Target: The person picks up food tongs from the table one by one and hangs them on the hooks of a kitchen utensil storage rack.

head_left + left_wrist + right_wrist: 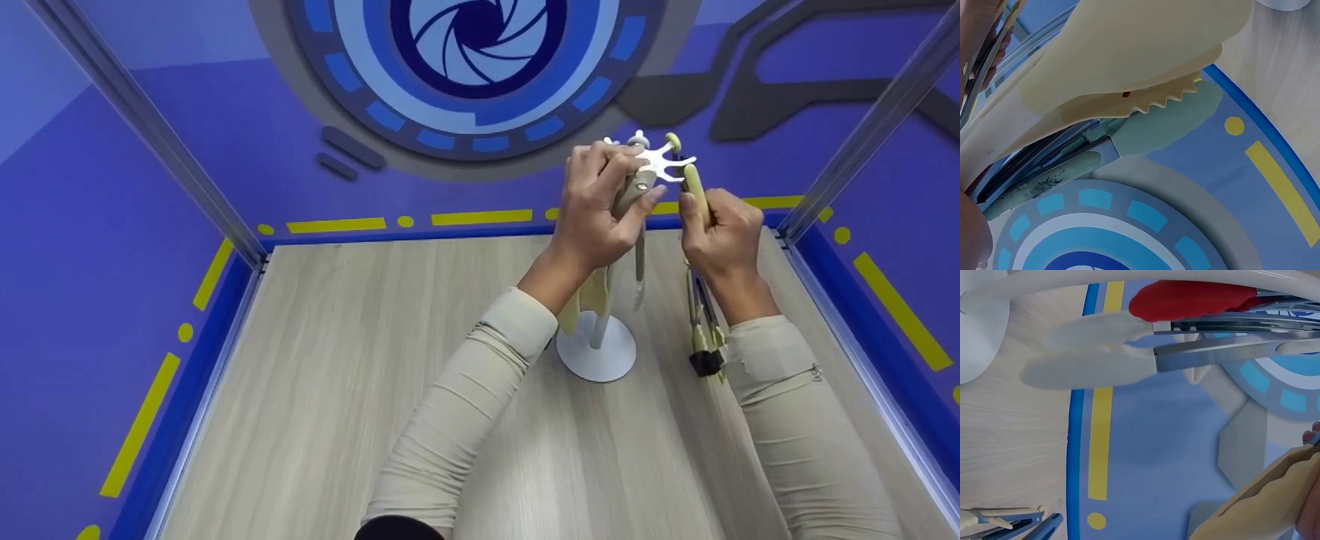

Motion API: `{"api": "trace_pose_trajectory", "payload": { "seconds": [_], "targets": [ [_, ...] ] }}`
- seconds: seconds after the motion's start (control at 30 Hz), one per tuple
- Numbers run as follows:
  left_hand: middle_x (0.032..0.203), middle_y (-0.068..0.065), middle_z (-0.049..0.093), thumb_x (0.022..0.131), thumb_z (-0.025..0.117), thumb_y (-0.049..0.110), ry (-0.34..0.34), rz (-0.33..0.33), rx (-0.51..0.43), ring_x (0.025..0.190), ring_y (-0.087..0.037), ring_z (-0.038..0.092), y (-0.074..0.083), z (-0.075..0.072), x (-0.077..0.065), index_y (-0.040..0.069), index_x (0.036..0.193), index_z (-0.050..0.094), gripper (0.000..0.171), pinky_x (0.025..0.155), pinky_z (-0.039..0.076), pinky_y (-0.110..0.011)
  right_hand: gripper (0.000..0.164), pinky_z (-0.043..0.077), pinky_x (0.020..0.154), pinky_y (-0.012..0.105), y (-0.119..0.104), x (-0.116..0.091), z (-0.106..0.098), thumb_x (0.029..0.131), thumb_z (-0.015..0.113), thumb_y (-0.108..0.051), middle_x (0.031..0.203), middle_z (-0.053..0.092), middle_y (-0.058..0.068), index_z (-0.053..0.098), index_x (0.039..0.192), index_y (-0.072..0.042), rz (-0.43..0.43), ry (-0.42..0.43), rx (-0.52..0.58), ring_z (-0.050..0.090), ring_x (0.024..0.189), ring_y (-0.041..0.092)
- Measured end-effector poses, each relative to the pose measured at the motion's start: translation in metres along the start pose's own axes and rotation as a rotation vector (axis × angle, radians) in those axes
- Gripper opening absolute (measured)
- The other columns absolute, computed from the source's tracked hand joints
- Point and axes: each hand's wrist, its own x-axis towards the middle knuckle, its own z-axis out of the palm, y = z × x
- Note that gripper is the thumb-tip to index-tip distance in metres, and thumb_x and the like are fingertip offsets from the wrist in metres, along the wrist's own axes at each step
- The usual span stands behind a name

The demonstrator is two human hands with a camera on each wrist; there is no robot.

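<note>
Right hand (724, 231) grips cream tongs (695, 191); left hand (598, 206) seemingly grips a beige handle (634, 190), mostly hidden

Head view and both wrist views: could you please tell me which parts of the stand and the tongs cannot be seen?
- Head view: upper pole of the white stand, behind the left hand.
- Left wrist view: most of the stand's base, cut off by the top edge.
- Left wrist view: part of the green tongs, behind the cream tongs.
- Right wrist view: tongs at lower left, cut off by the left edge.
</note>
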Motion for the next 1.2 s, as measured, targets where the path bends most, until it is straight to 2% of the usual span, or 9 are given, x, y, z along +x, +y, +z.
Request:
{"api": "trace_pose_trajectory", "payload": {
  "seconds": [0.2,0.4,0.6,0.83,1.03,1.2],
  "targets": [
    [0.122,-0.003,0.061,0.094,0.062,0.038,0.006,0.006,0.003,0.111,-0.017,0.049,0.001,0.001,0.0,0.015,0.11,0.065,0.028,0.099,0.036,-0.026,0.038,0.02,0.052,0.013,-0.004,-0.003,0.001,0.09,0.07,-0.019,0.054,0.043,0.011,0.054,0.062,0.001,0.032,-0.006,-0.004,0.026,0.054,-0.011],
    [0.122,-0.003,0.061,0.093,0.062,0.038,0.009,0.01,0.01,0.111,-0.017,0.049,0.002,0.001,-0.002,0.015,0.111,0.065,0.029,0.099,0.037,-0.025,0.038,0.019,0.051,0.008,-0.021,-0.002,-0.003,0.091,0.069,-0.016,0.054,0.043,0.008,0.054,0.062,0.003,0.065,-0.001,0.023,0.025,0.053,-0.011],
    [0.121,-0.003,0.062,0.093,0.062,0.038,0.014,0.007,0.008,0.111,-0.017,0.048,0.002,0.001,-0.002,0.015,0.11,0.065,0.028,0.099,0.036,-0.025,0.036,0.017,0.053,0.006,-0.033,0.0,-0.009,0.09,0.069,-0.013,0.054,0.044,0.011,0.053,0.062,0.004,0.043,-0.001,0.008,0.027,0.052,-0.007],
    [0.122,-0.004,0.061,0.094,0.061,0.038,0.013,0.007,0.002,0.112,-0.018,0.048,0.002,0.002,-0.002,0.016,0.11,0.064,0.028,0.099,0.036,-0.026,0.038,0.017,0.052,0.008,-0.024,-0.005,-0.002,0.089,0.07,-0.011,0.052,0.04,0.013,0.049,0.06,0.002,0.02,0.013,-0.002,0.023,0.053,-0.009],
    [0.123,-0.003,0.061,0.094,0.061,0.037,0.012,-0.002,0.004,0.112,-0.017,0.047,0.001,0.001,-0.003,0.016,0.113,0.064,0.028,0.1,0.035,-0.027,0.039,0.018,0.051,0.012,-0.012,-0.014,0.011,0.089,0.07,-0.012,0.051,0.04,0.01,0.05,0.058,0.0,0.009,0.02,0.042,0.027,0.052,-0.006],
    [0.123,-0.004,0.061,0.094,0.061,0.038,0.038,0.02,0.003,0.112,-0.018,0.049,0.0,0.001,-0.002,0.015,0.111,0.066,0.029,0.102,0.035,-0.028,0.041,0.016,0.052,0.008,-0.04,-0.014,0.011,0.091,0.067,-0.008,0.05,0.037,0.01,0.047,0.057,0.002,0.016,0.018,0.138,0.028,0.05,-0.002]
  ]
}}
